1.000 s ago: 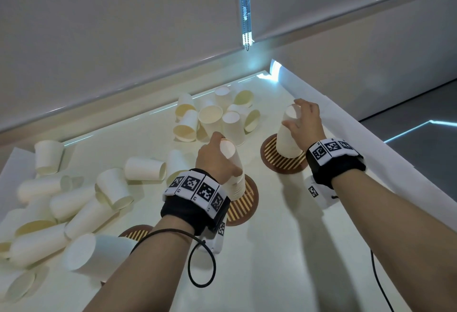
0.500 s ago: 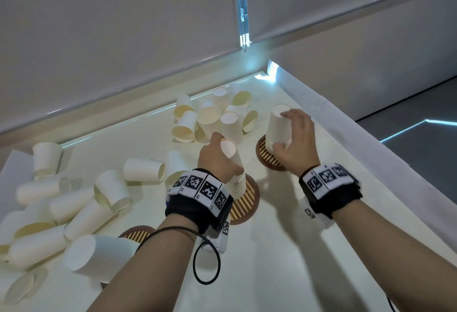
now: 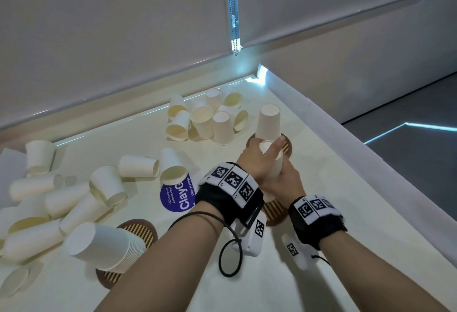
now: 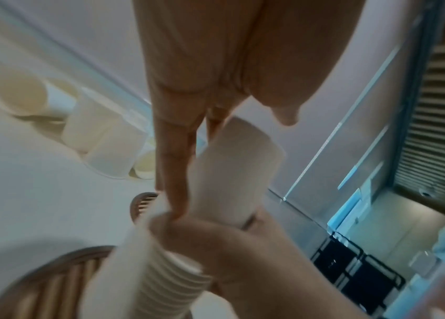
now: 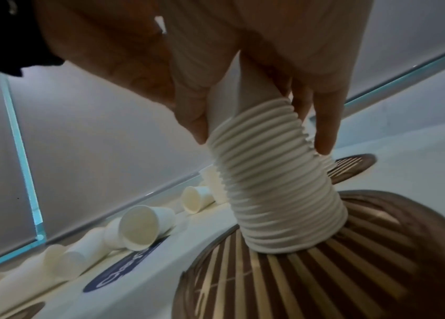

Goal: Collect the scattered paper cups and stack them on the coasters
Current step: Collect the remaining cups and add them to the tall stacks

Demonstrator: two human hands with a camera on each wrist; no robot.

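Observation:
A tall stack of nested white paper cups stands upside down on the striped brown coaster in the middle of the table. My right hand grips this stack round its upper part, thumb on one side and fingers on the other. My left hand is at the top cup: its fingers lie nearly straight against it and the thumb stands off. One upturned cup stands alone on the far coaster, just behind both hands.
A toppled cup stack leans over two near coasters at lower left. Several loose cups lie at the left, and a cluster sits at the back. A blue round sticker is on the table. The table's raised right edge runs close by.
My right hand let go of the single cup on the far coaster and came back to grip the middle stack. My left hand stayed at the stack's top, its grip loosened.

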